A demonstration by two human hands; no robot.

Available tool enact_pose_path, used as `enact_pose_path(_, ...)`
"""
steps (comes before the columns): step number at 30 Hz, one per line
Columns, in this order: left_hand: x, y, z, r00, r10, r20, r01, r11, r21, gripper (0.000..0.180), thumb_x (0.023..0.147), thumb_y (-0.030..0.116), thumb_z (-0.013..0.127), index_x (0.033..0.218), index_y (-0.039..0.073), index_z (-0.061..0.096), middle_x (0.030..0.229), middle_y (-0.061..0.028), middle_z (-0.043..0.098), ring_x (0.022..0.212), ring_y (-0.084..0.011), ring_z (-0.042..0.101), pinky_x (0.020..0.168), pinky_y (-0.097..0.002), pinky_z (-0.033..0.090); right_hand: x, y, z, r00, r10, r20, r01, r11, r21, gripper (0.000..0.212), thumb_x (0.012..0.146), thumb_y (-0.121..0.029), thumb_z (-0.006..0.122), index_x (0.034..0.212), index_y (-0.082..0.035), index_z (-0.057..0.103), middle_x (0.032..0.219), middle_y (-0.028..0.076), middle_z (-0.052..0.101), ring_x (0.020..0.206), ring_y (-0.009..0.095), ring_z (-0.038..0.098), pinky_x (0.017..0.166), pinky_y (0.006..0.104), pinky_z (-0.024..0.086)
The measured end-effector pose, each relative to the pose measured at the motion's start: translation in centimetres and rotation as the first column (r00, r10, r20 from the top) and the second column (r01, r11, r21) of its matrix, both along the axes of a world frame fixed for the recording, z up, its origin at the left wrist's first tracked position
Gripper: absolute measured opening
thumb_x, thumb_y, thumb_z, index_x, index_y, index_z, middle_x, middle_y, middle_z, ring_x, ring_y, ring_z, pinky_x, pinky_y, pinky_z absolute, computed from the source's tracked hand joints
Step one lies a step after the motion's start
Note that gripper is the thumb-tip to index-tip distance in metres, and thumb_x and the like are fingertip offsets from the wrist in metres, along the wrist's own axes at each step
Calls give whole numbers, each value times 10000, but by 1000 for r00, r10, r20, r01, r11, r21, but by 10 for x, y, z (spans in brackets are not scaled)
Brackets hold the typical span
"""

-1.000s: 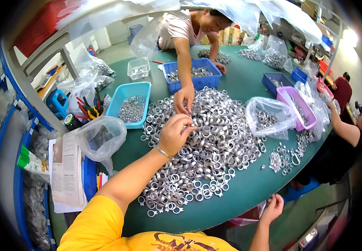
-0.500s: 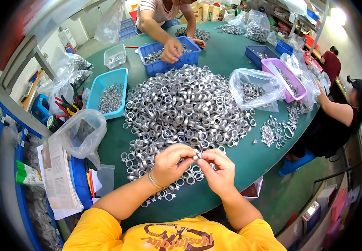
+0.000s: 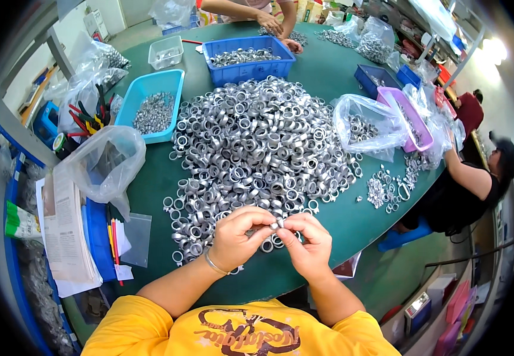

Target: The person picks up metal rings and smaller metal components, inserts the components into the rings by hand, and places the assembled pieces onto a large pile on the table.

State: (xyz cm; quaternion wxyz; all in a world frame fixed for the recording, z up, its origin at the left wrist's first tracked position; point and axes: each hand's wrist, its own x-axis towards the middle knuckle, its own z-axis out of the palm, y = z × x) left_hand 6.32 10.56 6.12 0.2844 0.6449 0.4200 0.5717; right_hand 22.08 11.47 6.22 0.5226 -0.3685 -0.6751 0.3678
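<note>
Between my two hands is a small silver metal ring (image 3: 277,224), pinched from both sides by thumbs and fingertips. My left hand (image 3: 239,236) grips its left side, and my right hand (image 3: 309,244) grips its right side. Fingers cover most of the ring, so its full shape is hidden. Both hands hover over the near edge of a large heap of silver metal rings (image 3: 257,142). Loose rings lie around my left wrist, which wears a bangle.
Beyond the heap stands a blue bin (image 3: 248,72) of rings; a turquoise tray (image 3: 177,98) of small parts is left of it. An open plastic bag (image 3: 132,163) and papers (image 3: 64,237) lie left. A purple tray (image 3: 426,133) is right. Co-workers sit at the far side and right.
The co-worker across the table has drawn a hand back from the blue bin toward the small pile behind it. My hands stay together on the ring, while the view shifts slightly.
</note>
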Motion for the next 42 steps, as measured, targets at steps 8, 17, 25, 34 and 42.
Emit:
enact_pose_path(8,-7,-5,-1,999,44,-24,-41,995,96,175,661,-49,698,802,17,619,811,-103,640,711,-176,632,611,-244,511,-7,-4,5,998,20,66,-22,999,28,127,706,1,694,817,-1,631,785,80,603,699,167,563,618,251,446)
enact_pose_path(17,-25,-5,-3,995,59,-82,-35,965,262,192,663,-44,693,822,27,612,825,-103,640,721,-223,635,635,-282,521,-22,-3,7,995,98,-8,-98,991,-95,143,693,45,692,816,21,622,827,79,589,743,141,553,629,235,439)
enact_pose_path(25,-60,-11,36,917,-103,386,66,992,109,180,712,-78,653,874,-20,601,842,-114,609,765,-181,589,671,-268,480,-38,31,17,934,238,-265,-352,723,-594,98,822,13,566,899,64,597,827,131,627,707,188,631,626,281,540)
enact_pose_path(34,-117,-77,97,473,-623,624,305,779,547,281,902,357,482,959,84,520,772,-82,563,682,-182,479,601,-318,423,-112,111,53,864,502,36,-271,525,-807,159,826,-112,595,919,17,599,794,115,647,633,170,625,559,289,530)
enact_pose_path(42,-135,-113,116,372,-748,549,190,641,744,127,881,194,508,949,121,586,743,-80,542,680,-193,499,631,-332,410,-193,167,99,855,444,-268,-519,728,-448,323,873,-75,506,1164,61,467,1077,145,577,849,183,601,727,281,510)
